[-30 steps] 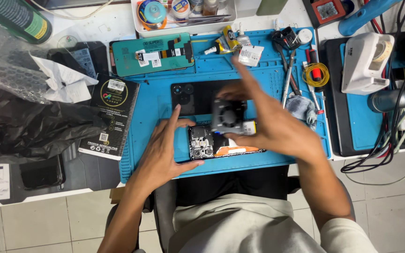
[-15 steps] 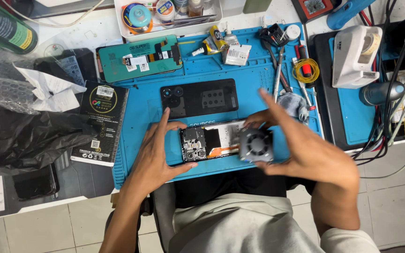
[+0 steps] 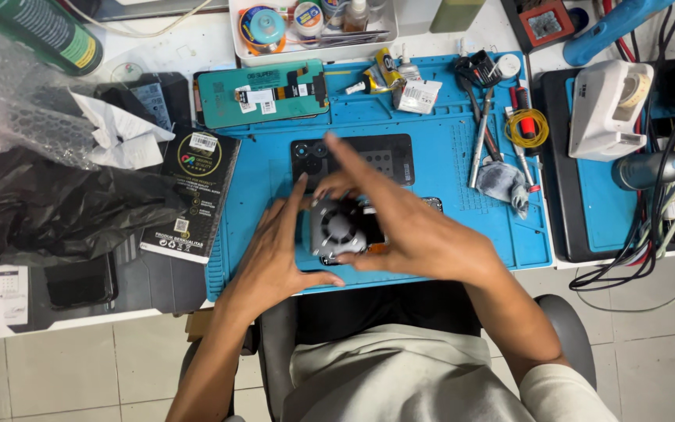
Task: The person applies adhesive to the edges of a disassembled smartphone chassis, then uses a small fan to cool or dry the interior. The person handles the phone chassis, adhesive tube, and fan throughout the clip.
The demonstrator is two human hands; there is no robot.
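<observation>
Hands meet over the middle of the blue repair mat [image 3: 447, 258] on our table. Our right hand [image 3: 408, 234] has its grip closed on a small square cooling fan [image 3: 337, 229], thumb under its near edge and fingers curled over the far side, while the index finger sticks out straight toward the back of the mat. The fan sits on top of an opened phone [image 3: 431, 205], of which only slivers show at the far edge; most of it is hidden under fan and hand. Our left hand [image 3: 275, 262] lies flat and spread just left of the fan, fingertips touching the fan's side and thumb stretched along the near edge; it clasps nothing and only steadies.

Beyond our fingers lies a dark phone back cover [image 3: 353, 159], camera holes up, and farther back a teal display panel [image 3: 263, 95] with its flex cable showing. Tweezers [image 3: 480, 141] and a coil of yellow wire [image 3: 526, 126] rest to the right, well apart from our hands.

To do this step well, we judge it best to keep the fan level and square over the board, let the left hand hold the phone from sliding, and press lightly so no connector beneath is strained. We should keep the right wrist off the mat and clear of loose parts.
</observation>
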